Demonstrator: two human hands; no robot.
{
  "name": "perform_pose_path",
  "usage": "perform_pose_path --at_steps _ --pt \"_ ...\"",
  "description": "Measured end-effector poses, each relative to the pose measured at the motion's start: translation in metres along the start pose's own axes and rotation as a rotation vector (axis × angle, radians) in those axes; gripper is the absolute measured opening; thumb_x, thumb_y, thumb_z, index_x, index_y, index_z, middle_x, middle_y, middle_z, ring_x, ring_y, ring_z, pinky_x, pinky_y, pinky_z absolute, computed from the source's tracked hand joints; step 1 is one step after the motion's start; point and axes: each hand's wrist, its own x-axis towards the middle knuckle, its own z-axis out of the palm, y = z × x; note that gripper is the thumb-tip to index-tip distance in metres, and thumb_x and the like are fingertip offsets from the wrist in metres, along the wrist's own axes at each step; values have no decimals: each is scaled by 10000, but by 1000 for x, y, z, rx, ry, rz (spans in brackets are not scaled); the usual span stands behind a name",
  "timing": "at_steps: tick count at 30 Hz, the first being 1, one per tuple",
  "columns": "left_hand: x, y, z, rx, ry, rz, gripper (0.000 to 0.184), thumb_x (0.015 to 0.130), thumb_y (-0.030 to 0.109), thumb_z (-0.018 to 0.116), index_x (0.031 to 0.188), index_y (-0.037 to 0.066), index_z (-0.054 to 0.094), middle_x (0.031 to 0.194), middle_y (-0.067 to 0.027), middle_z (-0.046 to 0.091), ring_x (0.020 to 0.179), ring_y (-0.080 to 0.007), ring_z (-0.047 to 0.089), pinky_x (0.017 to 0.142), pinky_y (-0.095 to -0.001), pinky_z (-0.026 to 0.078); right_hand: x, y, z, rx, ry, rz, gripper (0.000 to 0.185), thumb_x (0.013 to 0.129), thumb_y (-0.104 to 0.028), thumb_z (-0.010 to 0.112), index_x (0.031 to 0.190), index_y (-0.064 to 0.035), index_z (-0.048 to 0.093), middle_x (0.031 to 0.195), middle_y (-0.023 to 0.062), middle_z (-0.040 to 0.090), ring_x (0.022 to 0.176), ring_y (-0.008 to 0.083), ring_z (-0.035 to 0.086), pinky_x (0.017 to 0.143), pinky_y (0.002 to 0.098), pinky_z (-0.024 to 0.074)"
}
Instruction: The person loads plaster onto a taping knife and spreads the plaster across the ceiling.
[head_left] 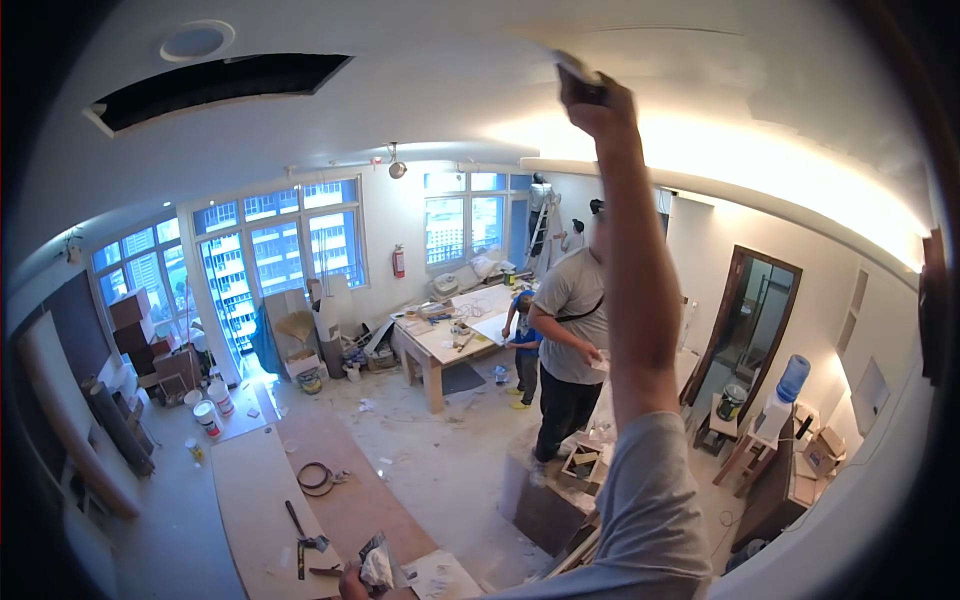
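Note:
My right hand (605,110) is raised overhead, its fingers closed round the dark handle of a putty knife (577,68). The blade is blurred and lies at or very close to the white ceiling (450,60); contact is hard to tell. Low in the view, my left hand (354,582) grips a metal putty knife (397,576) that carries a lump of white putty (377,566). Only part of the left hand shows. A hammer (314,542) lies near it on a long pale board (250,500).
A person in a grey shirt (575,310) stands beyond my raised arm. Another in blue bends at a worktable (450,340). Someone is on a ladder (543,235) at the back. The ceiling has a dark opening (220,92). Buckets (207,417) stand at left.

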Motion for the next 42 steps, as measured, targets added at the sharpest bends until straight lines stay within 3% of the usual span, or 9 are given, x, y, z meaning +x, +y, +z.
perform_pose_path --at_steps 9,19,20,22,23,24,33,35,42 --pt "-15 -28 38 73 -22 -29 195 912 197 441 1020 110 578 962 -42 646 873 -192 652 740 -350 537 -119 -167 86 -28 -64 434 385 929 -130 490 1266 53 458 1217 253 492 1066 329 566 829 392 579" --pt "-29 -38 46 190 -35 -95 208 911 207 449 1040 107 579 966 -41 643 898 -193 641 769 -367 527 -208 -215 48 43 -309 -72 398 927 -153 494 1259 64 450 1189 247 521 1065 327 580 829 376 579" --pt "-30 -39 48 147 -21 -107 206 912 209 448 1036 110 578 968 -42 642 898 -195 641 768 -365 526 -195 -224 14 -372 -267 -432 402 925 -162 493 1246 75 446 1150 242 551 1058 306 593 865 363 563" --pt "-36 -35 57 67 2 -126 200 912 213 446 1027 114 577 974 -43 641 897 -200 640 767 -362 524 -185 -171 -6 -674 -156 -870 395 901 -161 531 1239 28 454 1129 173 579 1049 261 590 877 385 534" --pt "-29 -36 49 61 -14 -125 200 914 215 444 1028 116 575 977 -43 640 897 -201 640 767 -361 524 -191 -132 3 -651 171 -918 368 892 -152 555 1224 -16 472 1127 138 577 1044 256 582 852 371 534" --pt "-21 -40 35 52 -26 -123 200 915 218 442 1029 119 574 981 -43 640 898 -202 640 766 -361 524 -186 -117 -2 -705 206 -924 355 894 -191 560 1188 -3 491 1089 124 550 958 253 581 720 386 537" --pt "-16 -23 15 59 41 -91 196 919 221 438 1010 127 584 965 -44 637 884 -204 638 755 -365 526 -55 28 -56 -537 240 -644 451 890 -230 577 1242 22 448 1124 148 538 968 286 596 784 383 569" --pt "-35 -10 31 4 134 -95 206 944 277 446 981 134 590 845 -12 589 740 -162 561 622 -316 446 -26 66 -62 -502 267 -660 515 844 -159 580 1300 12 414 1193 151 539 1000 268 587 851 404 501" --pt "-59 33 37 2 348 1 251 945 368 505 816 153 518 634 27 414 520 -125 345 467 -306 297 58 142 -53 -601 386 -1155 544 857 -79 510 1372 -2 350 1291 179 494 1140 321 525 987 401 419"
